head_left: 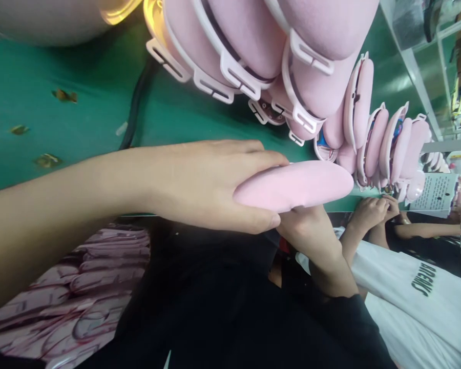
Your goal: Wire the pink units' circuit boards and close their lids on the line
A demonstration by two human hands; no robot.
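A smooth pink padded piece [297, 187] is held level above the table's front edge. My left hand [223, 187] is closed round its left end, with the thumb on the near side and the fingers on the far side. My right hand [305, 225] grips the piece from below, near its middle; its fingertips are hidden behind the piece. Just beyond my hands, pink padded shells [249, 46] with pale slotted tabs are stacked on the green table [96, 118].
More pink shells [376, 143] stand in a row to the right, some showing wiring. A black cable [136, 107] crosses the table. Small brownish bits [48, 160] lie at left. Pink pieces [96, 287] fill the lower left. A co-worker's hands [372, 210] are at the right.
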